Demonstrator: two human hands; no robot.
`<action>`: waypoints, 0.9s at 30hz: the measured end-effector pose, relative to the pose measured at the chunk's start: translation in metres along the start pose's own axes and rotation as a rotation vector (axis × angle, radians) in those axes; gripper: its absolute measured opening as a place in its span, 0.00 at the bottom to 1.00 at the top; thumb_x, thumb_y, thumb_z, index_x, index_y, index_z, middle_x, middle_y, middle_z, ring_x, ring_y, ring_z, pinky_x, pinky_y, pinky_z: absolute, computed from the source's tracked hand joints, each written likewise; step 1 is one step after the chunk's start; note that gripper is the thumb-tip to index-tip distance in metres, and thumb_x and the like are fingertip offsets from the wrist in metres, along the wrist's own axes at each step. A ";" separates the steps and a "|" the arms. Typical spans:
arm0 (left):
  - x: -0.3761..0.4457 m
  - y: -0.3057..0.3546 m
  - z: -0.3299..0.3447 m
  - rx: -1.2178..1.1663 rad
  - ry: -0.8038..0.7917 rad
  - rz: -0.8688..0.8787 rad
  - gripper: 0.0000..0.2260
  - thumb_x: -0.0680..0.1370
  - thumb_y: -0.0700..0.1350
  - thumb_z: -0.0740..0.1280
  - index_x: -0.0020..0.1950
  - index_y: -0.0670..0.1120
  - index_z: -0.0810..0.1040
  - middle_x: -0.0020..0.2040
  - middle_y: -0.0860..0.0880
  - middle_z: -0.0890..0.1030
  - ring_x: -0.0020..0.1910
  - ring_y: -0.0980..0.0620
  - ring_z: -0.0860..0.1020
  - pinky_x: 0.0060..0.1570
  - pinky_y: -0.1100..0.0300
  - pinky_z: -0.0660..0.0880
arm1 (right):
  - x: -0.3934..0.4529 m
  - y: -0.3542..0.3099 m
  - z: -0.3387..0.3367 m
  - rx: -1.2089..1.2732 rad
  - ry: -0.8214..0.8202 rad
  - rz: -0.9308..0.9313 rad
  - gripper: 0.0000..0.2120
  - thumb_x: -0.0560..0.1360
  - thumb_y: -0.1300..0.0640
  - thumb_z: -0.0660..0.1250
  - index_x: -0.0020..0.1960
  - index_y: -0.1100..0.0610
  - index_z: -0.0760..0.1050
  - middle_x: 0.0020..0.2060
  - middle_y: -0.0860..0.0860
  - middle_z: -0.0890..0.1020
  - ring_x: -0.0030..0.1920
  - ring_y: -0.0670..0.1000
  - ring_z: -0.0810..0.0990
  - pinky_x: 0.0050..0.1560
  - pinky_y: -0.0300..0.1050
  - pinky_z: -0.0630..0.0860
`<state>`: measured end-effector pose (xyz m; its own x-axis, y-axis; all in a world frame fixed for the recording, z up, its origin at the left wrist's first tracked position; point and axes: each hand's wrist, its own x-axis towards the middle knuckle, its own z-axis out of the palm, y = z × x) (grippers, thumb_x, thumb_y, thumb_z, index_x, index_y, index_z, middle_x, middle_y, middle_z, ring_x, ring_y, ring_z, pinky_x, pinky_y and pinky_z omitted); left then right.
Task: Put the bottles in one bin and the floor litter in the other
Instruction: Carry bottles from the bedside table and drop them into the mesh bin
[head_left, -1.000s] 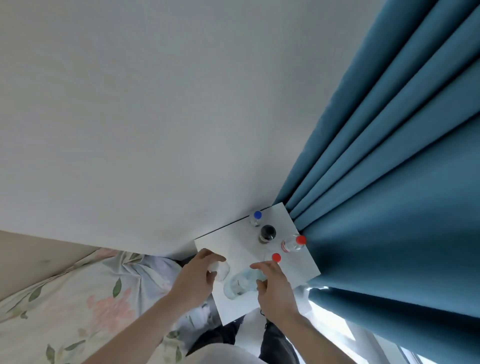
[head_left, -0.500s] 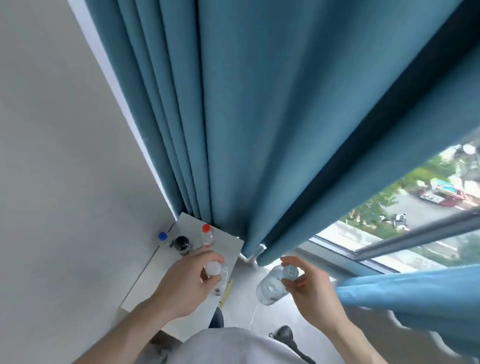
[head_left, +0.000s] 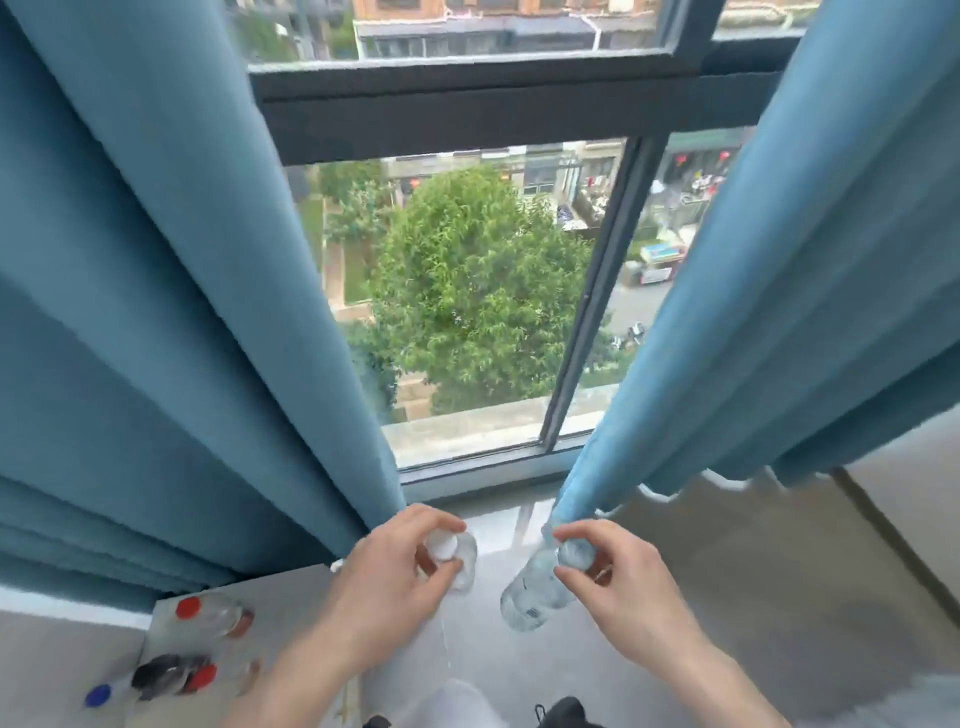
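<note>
Two clear plastic bottles are held: the left hand (head_left: 387, 577) pinches a white-capped bottle (head_left: 457, 558), the right hand (head_left: 621, 587) a clear-capped bottle (head_left: 537, 592). Left of the grips, four bottles crowd a white table (head_left: 291, 597); bare grey floor (head_left: 753, 597) lies rightward.

Bright daylight through the window (head_left: 467, 291), wide-angle bending at edges, slight motion blur lower left.

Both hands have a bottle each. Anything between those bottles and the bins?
Cannot tell: no bin shows in this view. The left hand grips a white-capped bottle and the right hand a clear bottle, both over bare floor by the curtains. Nothing visible blocks them there.
</note>
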<state>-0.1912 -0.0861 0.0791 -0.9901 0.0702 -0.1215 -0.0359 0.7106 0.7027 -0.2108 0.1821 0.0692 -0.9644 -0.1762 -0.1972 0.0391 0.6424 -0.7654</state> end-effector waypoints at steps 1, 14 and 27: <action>0.011 0.019 0.014 -0.008 -0.006 0.018 0.10 0.76 0.50 0.73 0.54 0.62 0.78 0.55 0.67 0.77 0.43 0.61 0.81 0.49 0.57 0.78 | -0.003 0.014 -0.018 0.000 0.028 0.012 0.13 0.73 0.55 0.75 0.52 0.40 0.80 0.47 0.38 0.81 0.41 0.46 0.79 0.42 0.32 0.73; 0.116 0.214 0.175 0.060 -0.314 0.361 0.10 0.76 0.51 0.71 0.54 0.65 0.77 0.52 0.65 0.78 0.40 0.60 0.80 0.44 0.56 0.79 | -0.069 0.165 -0.192 0.107 0.411 0.261 0.12 0.72 0.56 0.75 0.51 0.42 0.80 0.49 0.39 0.82 0.42 0.46 0.81 0.47 0.39 0.77; 0.241 0.405 0.352 0.055 -0.696 0.638 0.10 0.78 0.48 0.70 0.55 0.63 0.79 0.56 0.65 0.79 0.47 0.57 0.81 0.48 0.57 0.79 | -0.098 0.283 -0.335 0.171 0.689 0.616 0.10 0.74 0.51 0.73 0.53 0.39 0.79 0.43 0.25 0.77 0.39 0.41 0.81 0.39 0.31 0.73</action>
<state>-0.3963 0.4651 0.0871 -0.5162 0.8467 -0.1290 0.5090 0.4244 0.7489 -0.1931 0.6311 0.0772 -0.7011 0.6739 -0.2331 0.5792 0.3475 -0.7374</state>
